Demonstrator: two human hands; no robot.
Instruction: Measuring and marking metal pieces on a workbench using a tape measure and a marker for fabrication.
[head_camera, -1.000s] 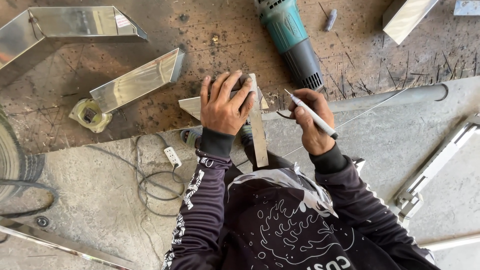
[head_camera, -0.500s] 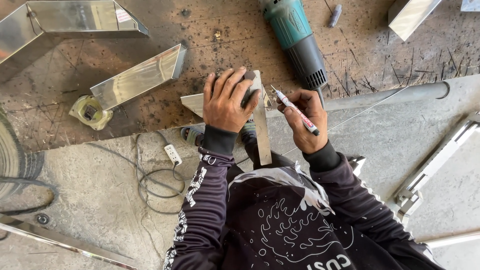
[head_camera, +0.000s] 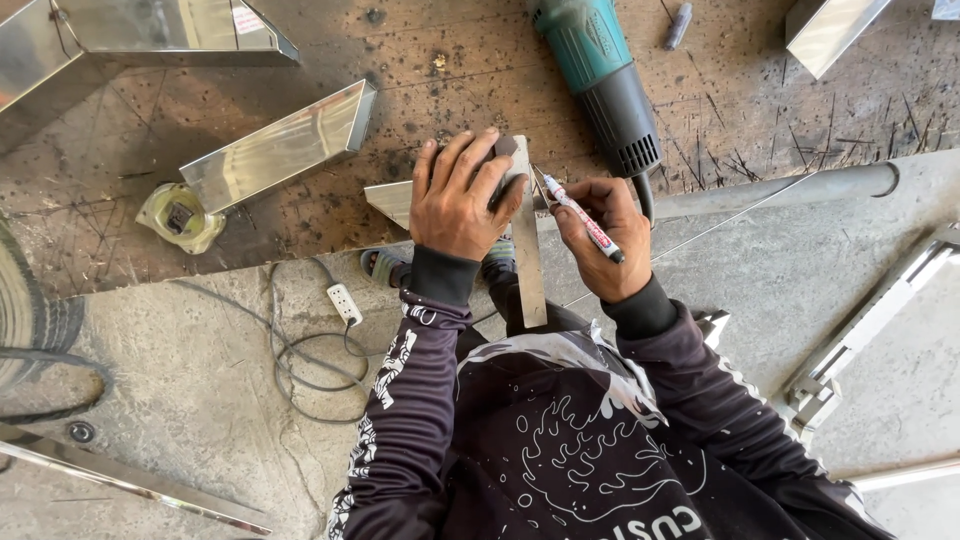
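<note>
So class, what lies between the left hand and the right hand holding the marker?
Head view: a metal square's blade, pinned under the left hand; the marker tip meets its edge.

My left hand (head_camera: 462, 195) covers the head of the metal square (head_camera: 527, 255) and most of the steel piece (head_camera: 392, 200) beneath it; the marker (head_camera: 583, 217) tip's contact with the metal is too small to tell. The angle grinder (head_camera: 600, 80), folded sheet-metal channel (head_camera: 100, 35) and cut tube (head_camera: 830, 30) run off the top edge
</note>
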